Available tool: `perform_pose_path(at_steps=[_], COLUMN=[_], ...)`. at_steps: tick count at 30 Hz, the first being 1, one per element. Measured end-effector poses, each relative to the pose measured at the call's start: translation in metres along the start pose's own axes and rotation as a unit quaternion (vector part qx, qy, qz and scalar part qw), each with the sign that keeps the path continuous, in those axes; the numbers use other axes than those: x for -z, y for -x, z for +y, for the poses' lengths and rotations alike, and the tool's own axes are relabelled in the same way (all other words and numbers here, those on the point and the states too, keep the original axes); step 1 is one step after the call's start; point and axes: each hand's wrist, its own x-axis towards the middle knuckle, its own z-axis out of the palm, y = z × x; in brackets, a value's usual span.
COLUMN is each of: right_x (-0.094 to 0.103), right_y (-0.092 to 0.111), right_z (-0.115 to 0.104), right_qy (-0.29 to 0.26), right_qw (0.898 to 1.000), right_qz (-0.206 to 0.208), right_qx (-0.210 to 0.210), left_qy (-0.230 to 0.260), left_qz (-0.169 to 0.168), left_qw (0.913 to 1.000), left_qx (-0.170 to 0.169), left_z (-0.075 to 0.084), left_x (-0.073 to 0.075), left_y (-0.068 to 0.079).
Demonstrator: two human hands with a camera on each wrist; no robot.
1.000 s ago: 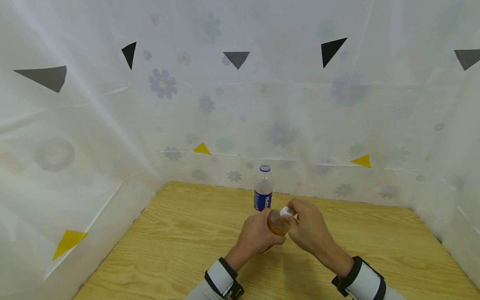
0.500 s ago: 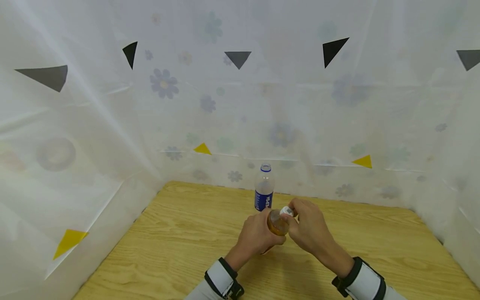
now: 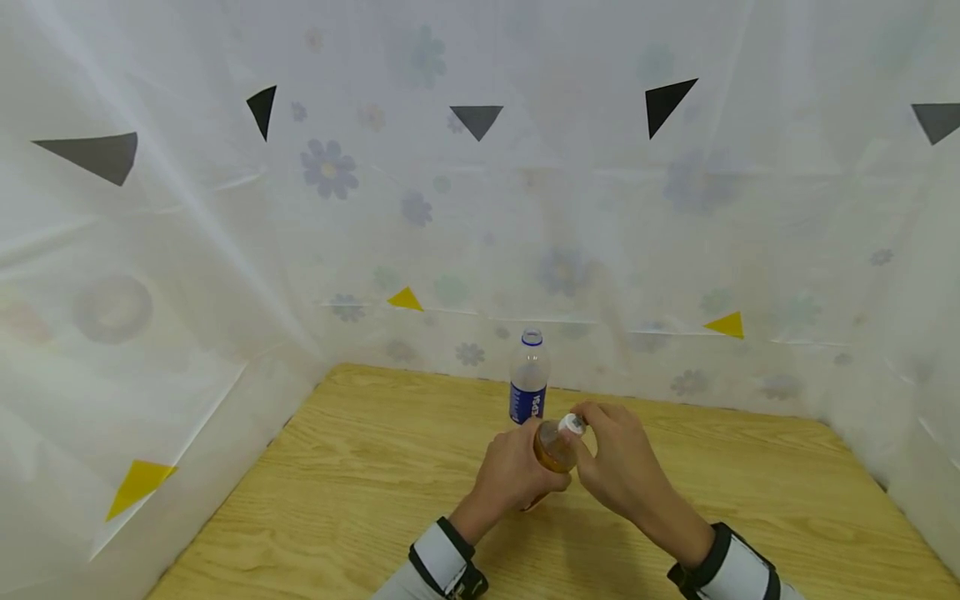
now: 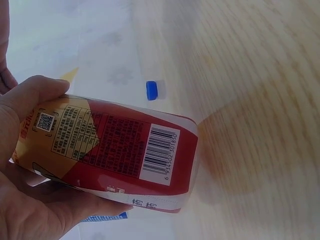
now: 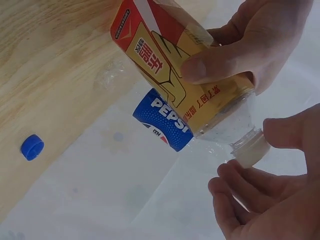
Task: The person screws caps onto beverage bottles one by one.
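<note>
My left hand (image 3: 517,471) grips a drink bottle (image 4: 115,145) with a red and yellow label round its body. The bottle is lifted and tilted, its neck toward my right hand (image 3: 621,458). On the neck sits a white cap (image 5: 251,149), which my right thumb and fingertips pinch. Just beyond both hands stands an uncapped clear Pepsi bottle (image 3: 528,383), upright, its blue label (image 5: 162,120) partly behind the held bottle in the right wrist view. Amber liquid shows through the held bottle's shoulder in the head view.
A loose blue cap (image 5: 32,147) lies on the wood-grain table (image 3: 360,475). In the head view it is hidden. White flower-patterned sheeting (image 3: 450,208) rises behind the table and along both sides, with dark and yellow triangles on it.
My right thumb has slid a little down along the white cap, and the right wrist has shifted slightly right and down. The left hand and both bottles stay almost in place.
</note>
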Motion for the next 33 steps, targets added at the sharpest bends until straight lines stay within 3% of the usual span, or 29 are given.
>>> perform_pose_path(at_steps=[8,14,33], right_x=[0.0053,0.0023,0.0003], right_y=[0.0030,0.0013,-0.0006], right_z=[-0.0050,-0.0054,-0.0020], right_qy=[-0.027,-0.042,-0.035], right_qw=[0.999,0.999,0.999], right_qz=[-0.027,-0.019,-0.006], right_qx=[-0.003,0.025,0.012], left_qy=[-0.007,-0.018,-0.020], left_qz=[0.006,0.009,0.002], left_qw=[0.9999,0.9998,0.9998], left_qx=[0.004,-0.002,-0.002], left_z=[-0.0001,0.0015,0.0014], left_x=[0.0007,0.0008,-0.0001], left_y=[-0.0006,-0.0005,-0.0010])
